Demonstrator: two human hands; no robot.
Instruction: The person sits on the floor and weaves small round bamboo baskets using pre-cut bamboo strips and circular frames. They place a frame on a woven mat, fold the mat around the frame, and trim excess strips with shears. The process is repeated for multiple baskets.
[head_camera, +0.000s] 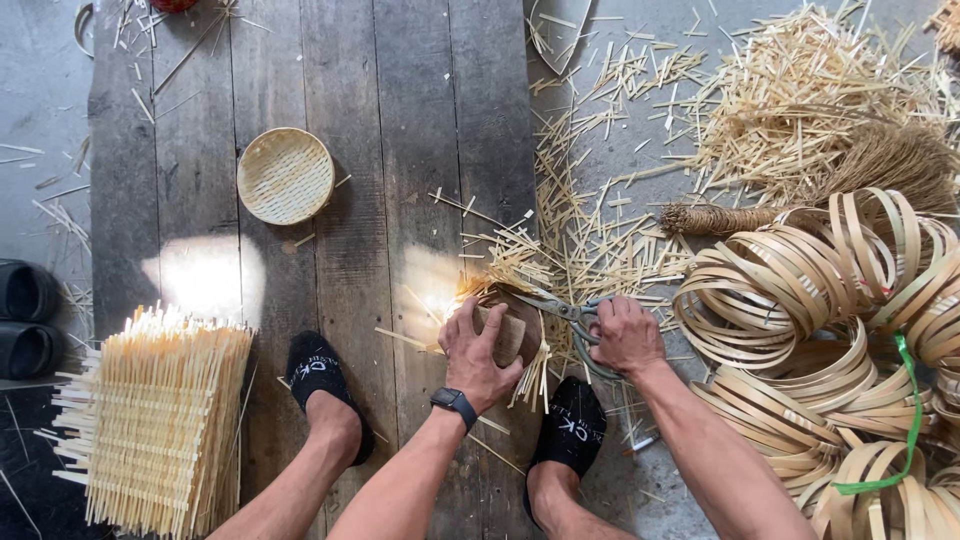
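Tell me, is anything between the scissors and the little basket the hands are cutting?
Nothing visible. The right hand holds the scissors with the blades right at the rim of the small woven basket, which the left hand presses down. Only loose bamboo strips lie around.

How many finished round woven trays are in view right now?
1: a round woven tray lies on the wooden boards, apart from both hands. Another basket, under the left hand, is unfinished; others may be out of view.

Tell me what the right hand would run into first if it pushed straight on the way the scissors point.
The right hand grips scissors whose blades point left, toward the woven piece held down by the left hand. It would likely meet that piece's strip ends first; the blades already seem to be at them, though depth is unclear.
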